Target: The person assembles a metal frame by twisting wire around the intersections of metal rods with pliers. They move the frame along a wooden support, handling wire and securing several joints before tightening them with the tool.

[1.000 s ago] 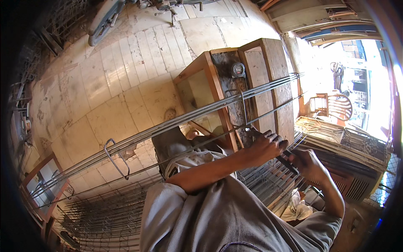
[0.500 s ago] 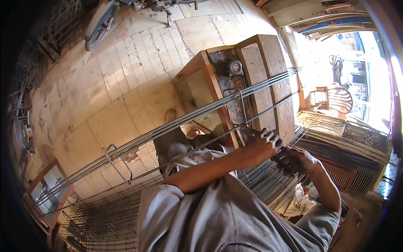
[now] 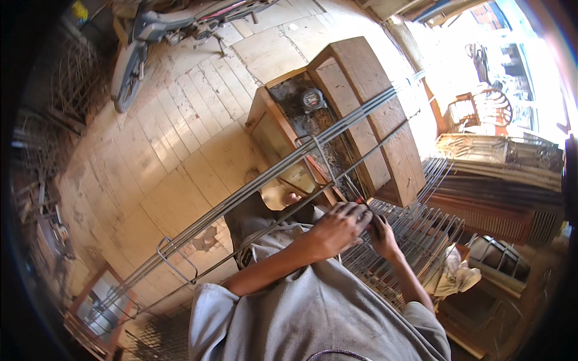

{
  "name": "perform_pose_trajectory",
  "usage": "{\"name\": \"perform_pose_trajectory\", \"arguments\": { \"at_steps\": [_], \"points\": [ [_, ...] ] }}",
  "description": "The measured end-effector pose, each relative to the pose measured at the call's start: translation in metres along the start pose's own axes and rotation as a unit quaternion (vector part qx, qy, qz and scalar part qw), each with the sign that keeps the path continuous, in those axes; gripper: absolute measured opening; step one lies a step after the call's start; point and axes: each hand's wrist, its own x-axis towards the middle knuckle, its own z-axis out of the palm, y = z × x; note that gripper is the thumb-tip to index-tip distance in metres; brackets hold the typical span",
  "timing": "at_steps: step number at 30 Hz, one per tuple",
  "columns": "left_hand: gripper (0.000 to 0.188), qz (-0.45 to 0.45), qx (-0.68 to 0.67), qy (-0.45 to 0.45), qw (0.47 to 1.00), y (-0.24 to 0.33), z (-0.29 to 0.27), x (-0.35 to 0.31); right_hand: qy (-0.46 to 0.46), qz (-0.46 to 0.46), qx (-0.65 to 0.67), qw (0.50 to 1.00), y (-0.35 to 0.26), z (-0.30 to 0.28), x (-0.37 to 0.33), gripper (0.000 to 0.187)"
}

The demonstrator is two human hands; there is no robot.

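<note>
Head view: steel rods [image 3: 364,113], several together, cross the scene on a slant, from low on the left, over the wooden counter [image 3: 361,63], toward the bright doorway on the right. One thinner rod [image 3: 385,139] runs below them. Two bent wire loops [image 3: 324,159] hang about both, one near the counter, one farther left.

Left hand [image 3: 342,227]: near the lower end of the right-hand loop, knuckles bent, fingers curled inward. Right hand [image 3: 381,234]: just beside it, fingers likewise bent. A small red part [image 3: 360,200] shows at the left fingertips; whatever lies between the hands is mostly covered. Cannot tell whether either set of fingers is clenched on something.

Tape measure [image 3: 312,100]: on the dark top of the counter, well apart from both hands. Stacked bars [image 3: 415,225] lie below and right of the hands, with pale cloth [image 3: 454,274] beside them.

Surroundings: motorbike [image 3: 159,27] upper left on the tiled floor [image 3: 150,150]; wooden chair [image 3: 463,111] by the doorway.
</note>
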Motion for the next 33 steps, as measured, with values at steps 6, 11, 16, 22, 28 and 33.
{"name": "perform_pose_trajectory", "arguments": {
  "at_steps": [6, 11, 16, 22, 28, 33],
  "points": [
    [0.043, -0.111, -0.002, 0.27, 0.956, -0.014, -0.045, -0.032, 0.191, -0.049, -0.1, 0.975, 0.017, 0.065, 0.03, 0.047],
    [0.1, -0.109, 0.157, 0.198, 0.961, -0.045, -0.072, -0.01, 0.217, 0.03, -0.084, 0.972, 0.022, 0.086, 0.035, 0.05],
    [0.131, -0.179, 0.245, 0.02, 0.953, -0.049, -0.076, 0.026, 0.247, 0.025, -0.099, 0.964, 0.036, 0.094, 0.039, 0.033],
    [0.128, -0.224, 0.273, 0.041, 0.935, -0.048, -0.055, 0.032, 0.195, 0.004, -0.123, 0.973, 0.067, 0.098, 0.039, 0.035],
    [0.128, -0.272, 0.263, 0.059, 0.924, -0.045, -0.049, 0.021, 0.154, -0.094, -0.129, 0.975, 0.079, 0.087, 0.043, 0.039],
    [0.135, -0.305, 0.298, 0.064, 0.902, -0.034, -0.042, 0.036, 0.12, -0.141, -0.121, 0.975, 0.084, 0.065, 0.04, 0.044]
  ]
}}
